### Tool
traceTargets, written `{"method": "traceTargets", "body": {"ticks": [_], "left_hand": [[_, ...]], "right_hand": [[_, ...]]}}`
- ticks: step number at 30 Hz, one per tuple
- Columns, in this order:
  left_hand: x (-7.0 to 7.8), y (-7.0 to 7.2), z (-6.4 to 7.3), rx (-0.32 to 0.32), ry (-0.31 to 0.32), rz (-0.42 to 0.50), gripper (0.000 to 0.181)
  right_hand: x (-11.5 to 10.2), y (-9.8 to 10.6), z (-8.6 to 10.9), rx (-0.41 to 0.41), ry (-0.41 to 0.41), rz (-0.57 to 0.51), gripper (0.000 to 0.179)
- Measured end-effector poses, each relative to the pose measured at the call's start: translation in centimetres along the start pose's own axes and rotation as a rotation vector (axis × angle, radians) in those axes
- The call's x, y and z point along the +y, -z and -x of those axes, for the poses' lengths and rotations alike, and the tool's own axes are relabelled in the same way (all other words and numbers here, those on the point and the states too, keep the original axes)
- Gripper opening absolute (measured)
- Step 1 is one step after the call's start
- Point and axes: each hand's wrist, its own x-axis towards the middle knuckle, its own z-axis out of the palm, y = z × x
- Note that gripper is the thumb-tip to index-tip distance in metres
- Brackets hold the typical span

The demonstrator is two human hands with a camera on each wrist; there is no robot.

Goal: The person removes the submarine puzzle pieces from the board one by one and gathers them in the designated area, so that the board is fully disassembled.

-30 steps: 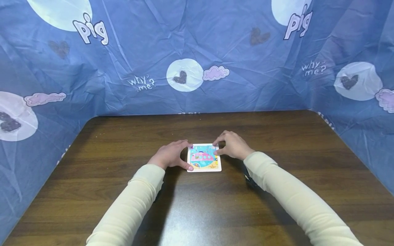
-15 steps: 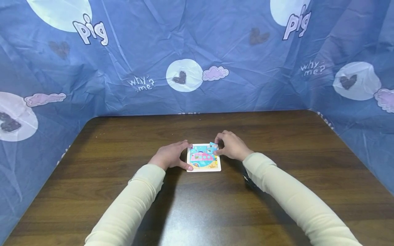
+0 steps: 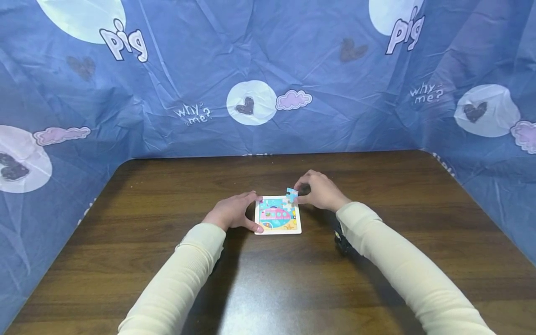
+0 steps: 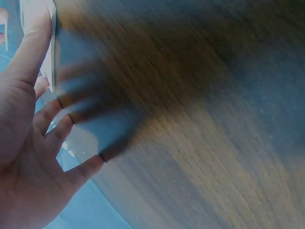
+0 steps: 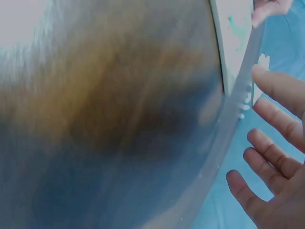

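Note:
In the head view a square jigsaw puzzle board (image 3: 278,232) with a pale rim lies flat on the table, showing a pink submarine on blue. The left hand (image 3: 231,212) presses its left side, thumb on the near corner and a finger at the far one; its other fingers spread straight in the left wrist view. Thumb and fingers of the right hand (image 3: 320,191) pinch a blue jigsaw piece (image 3: 291,192), tilted up above the board's far right corner. A pale bare patch shows in the picture there. The right wrist view catches the piece (image 5: 256,90) edge-on between the fingertips.
The brown wooden table (image 3: 176,195) extends around the board on every side. Behind it and along both sides hangs a blue printed cloth (image 3: 251,135) with words and hearts. A dark strap (image 3: 342,244) sits under the right wrist.
The right hand has raised the jigsaw piece out of the board's far right corner and moved slightly away and up with it. The left hand and the board have stayed put.

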Motion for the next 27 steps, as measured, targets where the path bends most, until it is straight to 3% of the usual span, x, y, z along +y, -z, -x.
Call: {"method": "traceTargets", "body": {"ticks": [14,27], "left_hand": [[0.1,0.0,-0.2,-0.02,0.025,0.019,0.092],[0.3,0.2,-0.2,-0.023,0.04,0.052,0.092]], "right_hand": [[3.6,2.5,1.3,-0.023,0.003,0.03,0.029],[4.9,2.7,1.5,-0.065,-0.06,0.087,0.028]]}}
